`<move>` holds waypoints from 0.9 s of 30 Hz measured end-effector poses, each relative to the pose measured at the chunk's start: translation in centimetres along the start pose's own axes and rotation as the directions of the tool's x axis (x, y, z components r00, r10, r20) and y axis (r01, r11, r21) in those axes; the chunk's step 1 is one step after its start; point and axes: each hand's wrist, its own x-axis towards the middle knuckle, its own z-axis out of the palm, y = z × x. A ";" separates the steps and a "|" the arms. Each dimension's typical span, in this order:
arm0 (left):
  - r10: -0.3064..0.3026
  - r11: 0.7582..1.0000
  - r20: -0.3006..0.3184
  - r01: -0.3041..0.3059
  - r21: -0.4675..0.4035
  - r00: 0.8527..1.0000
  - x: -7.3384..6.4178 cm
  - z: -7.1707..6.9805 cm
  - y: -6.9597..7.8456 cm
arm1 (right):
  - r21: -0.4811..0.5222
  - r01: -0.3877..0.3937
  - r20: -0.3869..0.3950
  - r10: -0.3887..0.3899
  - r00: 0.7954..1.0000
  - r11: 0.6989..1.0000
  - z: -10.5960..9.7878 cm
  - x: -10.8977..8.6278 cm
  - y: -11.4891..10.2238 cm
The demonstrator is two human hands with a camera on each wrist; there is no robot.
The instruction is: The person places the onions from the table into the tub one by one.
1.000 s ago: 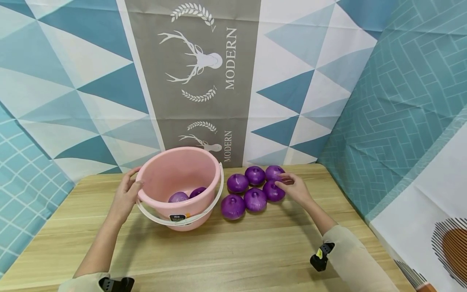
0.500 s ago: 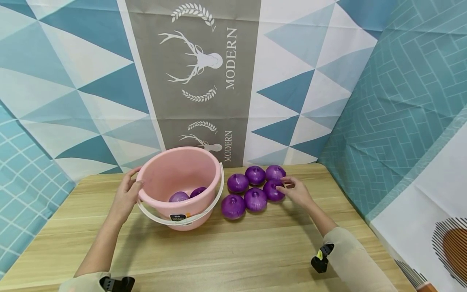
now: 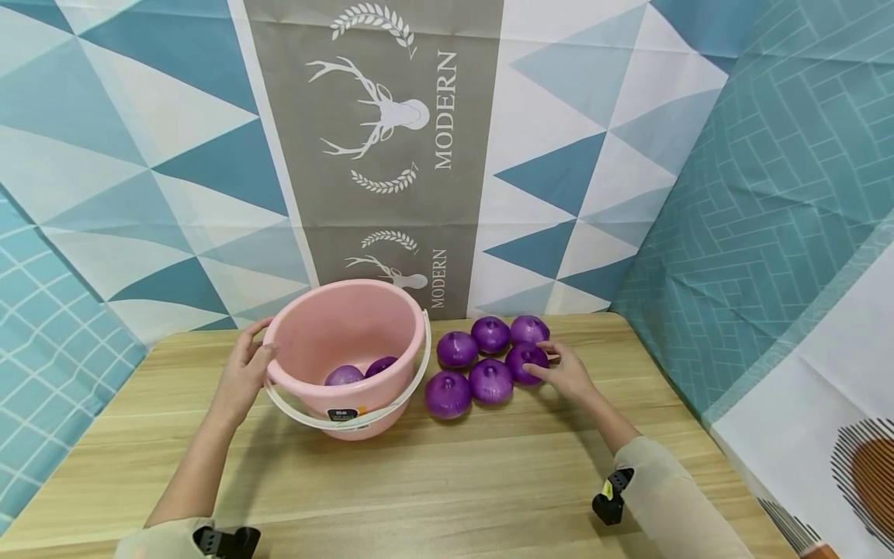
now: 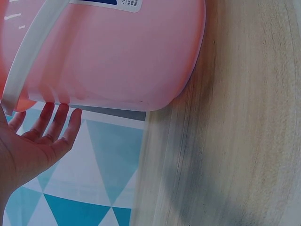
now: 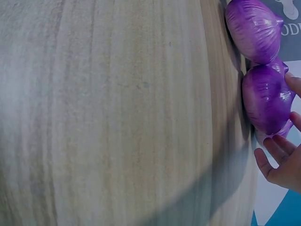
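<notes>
My left hand [image 3: 240,380] rests against the left side of a pink bucket [image 3: 349,326], its thumb at the rim. In the left wrist view its fairly straight fingers [image 4: 60,120] touch the outer wall. Two purple onions [image 3: 344,376] lie inside the bucket. To the right, my right hand [image 3: 564,374] holds a glossy purple onion [image 3: 520,359] between thumb and fingers, still in its cluster on the table. The right wrist view has this onion [image 5: 268,99] beside the fingers, the other ones spread below. Several more onions [image 3: 490,382] sit around it.
The bucket's white handle [image 3: 424,353] hangs down across its front and right side. A wooden table [image 3: 419,497] carries everything. Patterned cloth [image 3: 545,178] rises behind its back edge, and teal cloth [image 3: 754,217] stands at the right.
My right hand has moved slightly left and closed on the near right onion; earlier its fingers were around that onion and the one behind. The left hand stays at the bucket.
</notes>
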 end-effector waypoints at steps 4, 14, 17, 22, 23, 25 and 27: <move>0.000 1.000 -0.001 0.000 -0.005 1.000 0.0 0.0 0.0 | 0.015 -0.005 0.000 0.005 1.000 1.000 0.2 -0.1 0.0; 0.001 0.999 0.006 -0.001 -0.033 1.000 0.0 0.0 0.0 | 0.070 0.012 -0.038 -0.009 0.999 0.997 0.7 -0.3 0.0; 0.002 0.999 0.006 -0.002 -0.040 1.000 0.0 0.0 0.0 | 0.078 0.009 -0.041 -0.006 0.999 0.997 0.9 -0.2 0.0; -0.002 1.000 0.007 0.002 -0.031 1.000 0.0 0.0 -0.1 | 0.088 -0.006 -0.041 0.010 0.999 0.996 1.1 -0.2 0.1; -0.002 1.000 0.006 0.002 -0.028 1.000 0.0 -0.1 -0.1 | 0.089 -0.008 -0.043 0.012 0.999 0.996 1.1 -0.2 0.1; -0.005 1.000 0.003 0.005 -0.017 1.000 0.0 -0.1 -0.1 | 0.090 -0.010 -0.045 0.014 0.999 0.996 1.2 -0.1 0.1; -0.008 1.000 0.002 0.008 -0.009 1.000 0.0 -0.1 -0.1 | 0.093 -0.011 -0.050 0.016 0.999 0.996 1.2 -0.1 0.1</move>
